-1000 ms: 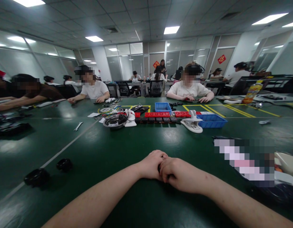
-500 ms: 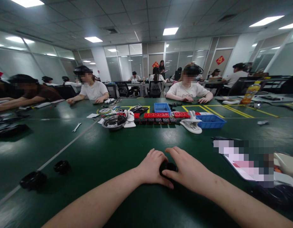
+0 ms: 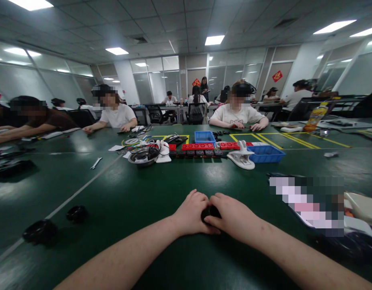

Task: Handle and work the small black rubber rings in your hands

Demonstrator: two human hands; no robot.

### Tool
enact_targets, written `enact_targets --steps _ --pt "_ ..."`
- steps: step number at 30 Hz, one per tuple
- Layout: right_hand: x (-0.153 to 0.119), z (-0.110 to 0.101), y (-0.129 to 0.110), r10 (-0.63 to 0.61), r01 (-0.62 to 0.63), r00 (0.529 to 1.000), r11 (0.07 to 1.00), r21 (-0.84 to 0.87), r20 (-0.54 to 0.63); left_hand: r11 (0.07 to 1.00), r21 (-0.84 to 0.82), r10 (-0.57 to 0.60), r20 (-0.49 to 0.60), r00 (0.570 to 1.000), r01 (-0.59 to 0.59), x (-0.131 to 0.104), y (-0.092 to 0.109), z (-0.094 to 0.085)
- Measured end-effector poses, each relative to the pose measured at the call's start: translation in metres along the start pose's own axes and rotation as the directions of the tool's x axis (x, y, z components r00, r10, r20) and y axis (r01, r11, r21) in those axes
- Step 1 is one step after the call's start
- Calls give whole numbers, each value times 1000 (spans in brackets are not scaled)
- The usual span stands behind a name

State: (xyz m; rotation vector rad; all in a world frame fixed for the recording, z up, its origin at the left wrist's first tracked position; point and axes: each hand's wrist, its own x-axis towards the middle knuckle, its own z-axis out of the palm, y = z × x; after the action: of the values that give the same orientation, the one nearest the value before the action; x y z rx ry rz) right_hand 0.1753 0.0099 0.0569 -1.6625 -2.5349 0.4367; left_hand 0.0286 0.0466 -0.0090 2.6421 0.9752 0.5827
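Just above the green table, or resting on it, is a small black round part (image 3: 210,213), mostly hidden by my fingers. My left hand (image 3: 192,213) wraps round its left side, thumb low in front. From the other side my right hand (image 3: 232,211) closes on the same part, its thumb across the near face and its fingers curled over the top. The fingertips of both hands meet at the far side. Two similar black hollow round parts, a larger one (image 3: 40,231) and a smaller one (image 3: 77,214), lie to the left.
Farther back stand a metal bowl (image 3: 143,156) of cables, red-and-black power strips (image 3: 198,146), a white clamp base (image 3: 240,157) and blue trays (image 3: 266,154). A wrench (image 3: 96,163) lies left; a blurred-out flat device (image 3: 306,205) lies right. Co-workers sit opposite.
My right hand's fingers, spread before, have closed down over the black round part and met my left fingers. My left hand stays around it. The view has shifted slightly.
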Motion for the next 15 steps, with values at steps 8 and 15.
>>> enact_targets --steps 8,15 --pt "-7 -11 7 -320 311 946 942 123 61 991 -103 87 63 994 -80 0 -9 -4" --pt "-7 -8 4 -498 470 860 858 205 114 991 -104 96 75 993 -88 1 -11 -1"
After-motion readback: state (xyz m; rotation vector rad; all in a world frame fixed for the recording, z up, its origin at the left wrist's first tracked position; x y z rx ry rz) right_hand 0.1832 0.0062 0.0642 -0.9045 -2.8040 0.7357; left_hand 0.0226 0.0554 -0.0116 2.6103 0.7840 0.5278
